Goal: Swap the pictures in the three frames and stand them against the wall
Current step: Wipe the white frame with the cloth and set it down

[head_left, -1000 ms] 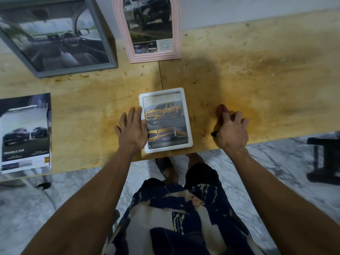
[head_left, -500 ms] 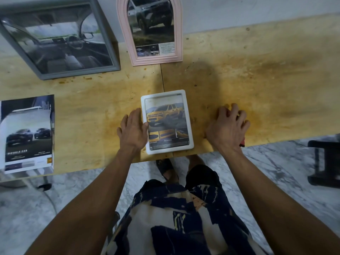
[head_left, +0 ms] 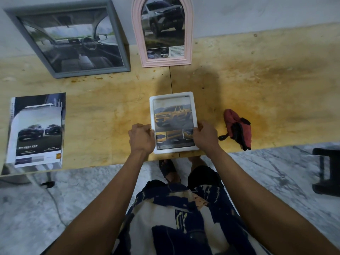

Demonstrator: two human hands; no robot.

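A small white frame (head_left: 173, 107) with a yellow truck picture lies flat near the front edge of the wooden table (head_left: 257, 85). My left hand (head_left: 141, 138) grips its lower left side and my right hand (head_left: 205, 136) grips its lower right side. A grey frame (head_left: 73, 38) showing a car interior leans against the wall at the back left. Beside it a pink arched frame (head_left: 163, 32) with a grey truck picture stands against the wall.
A car brochure (head_left: 36, 129) lies on the table's left end. A red and black cloth item (head_left: 238, 128) rests right of the white frame. A black stool (head_left: 327, 172) stands on the marble floor at the right.
My right hand let go of the red and black item, left it on the table and moved left onto the white frame. My left hand closed on the frame's left edge.
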